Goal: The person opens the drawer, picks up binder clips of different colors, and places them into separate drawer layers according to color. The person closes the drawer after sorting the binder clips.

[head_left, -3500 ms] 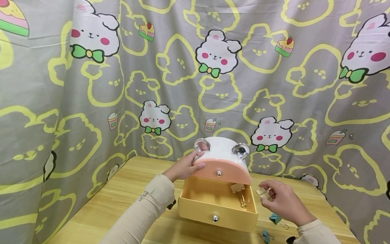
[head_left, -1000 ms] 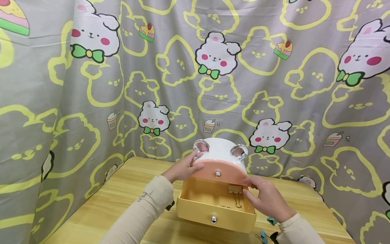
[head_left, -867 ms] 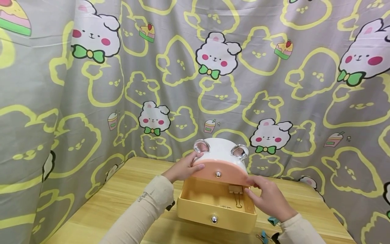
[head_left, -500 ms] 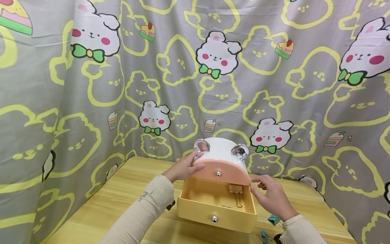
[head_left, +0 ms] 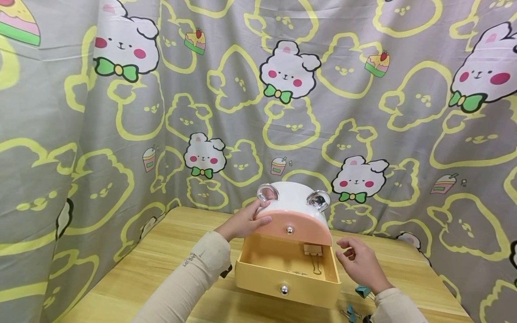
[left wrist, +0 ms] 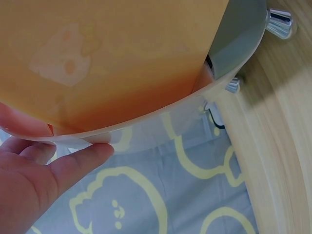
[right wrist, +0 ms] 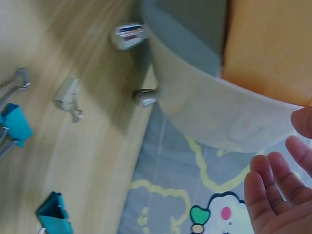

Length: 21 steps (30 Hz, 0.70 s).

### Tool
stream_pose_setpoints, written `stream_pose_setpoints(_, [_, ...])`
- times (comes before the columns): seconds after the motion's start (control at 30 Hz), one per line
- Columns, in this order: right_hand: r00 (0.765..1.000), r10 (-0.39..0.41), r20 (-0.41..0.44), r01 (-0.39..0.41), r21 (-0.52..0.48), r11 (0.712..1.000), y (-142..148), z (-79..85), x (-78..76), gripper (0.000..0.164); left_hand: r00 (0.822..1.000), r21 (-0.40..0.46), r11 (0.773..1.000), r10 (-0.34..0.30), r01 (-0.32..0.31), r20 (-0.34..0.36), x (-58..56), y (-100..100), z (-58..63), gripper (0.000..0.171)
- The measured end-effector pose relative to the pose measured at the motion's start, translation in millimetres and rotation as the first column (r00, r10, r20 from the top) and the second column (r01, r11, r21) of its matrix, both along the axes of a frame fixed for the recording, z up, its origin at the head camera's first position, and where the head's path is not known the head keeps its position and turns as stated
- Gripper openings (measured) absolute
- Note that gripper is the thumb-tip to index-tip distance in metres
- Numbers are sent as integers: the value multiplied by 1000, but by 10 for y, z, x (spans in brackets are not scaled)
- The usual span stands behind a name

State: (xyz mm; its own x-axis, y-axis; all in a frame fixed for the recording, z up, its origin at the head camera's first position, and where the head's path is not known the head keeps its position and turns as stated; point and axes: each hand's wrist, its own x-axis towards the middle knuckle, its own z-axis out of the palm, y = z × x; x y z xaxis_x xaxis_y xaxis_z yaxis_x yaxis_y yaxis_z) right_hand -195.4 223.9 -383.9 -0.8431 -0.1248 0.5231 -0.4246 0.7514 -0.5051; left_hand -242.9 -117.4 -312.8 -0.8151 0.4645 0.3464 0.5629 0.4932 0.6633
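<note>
A small white desk drawer cabinet (head_left: 292,193) with silver ears stands on the table. Its peach upper drawer is closed. The yellow lower drawer (head_left: 260,279) is pulled out, holding a pale binder clip (head_left: 312,250) near the right wall and some thin wire handles by the front. My left hand (head_left: 244,221) rests on the cabinet's upper left side, its thumb extended against it. In the left wrist view, fingers touch the shell's outside. My right hand (head_left: 359,260) hovers just right of the drawer, fingers loosely curled, nothing between them.
Teal binder clips (head_left: 362,291) lie right of the drawer, including a smaller blue-teal one (head_left: 352,312). A white clip (right wrist: 66,92) lies on the wooden table (head_left: 113,287) in the right wrist view. A patterned curtain (head_left: 238,33) hangs behind and to the left.
Earlier my right hand held a pale binder clip; it then reached the drawer's right edge and has drawn back to the right without it. My left hand stays put.
</note>
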Motion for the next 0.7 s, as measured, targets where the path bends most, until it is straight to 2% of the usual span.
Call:
stream_pose_setpoints(0.1, [997, -6, 79, 6, 2, 1000, 23, -85, -25, 22, 1000, 1, 1000, -3, 3, -1, -2, 2, 2, 33])
stream_pose_setpoints(0.3, [974, -13, 225, 11, 12, 1000, 61, -272, -84, 23, 1000, 1, 1000, -3, 3, 7, -7, 8, 1, 35])
stream_pose_setpoints(0.43, [964, 5, 265, -8, 11, 1000, 82, -376, -118, 24, 1000, 3, 1000, -5, 5, 12, -10, 14, 1, 36])
stream_pose_setpoints(0.7, [953, 83, 292, -99, 42, 994, 145, -558, -169, 26, 1000, 0, 1000, 3, -3, 19, 0, 18, 11, 38])
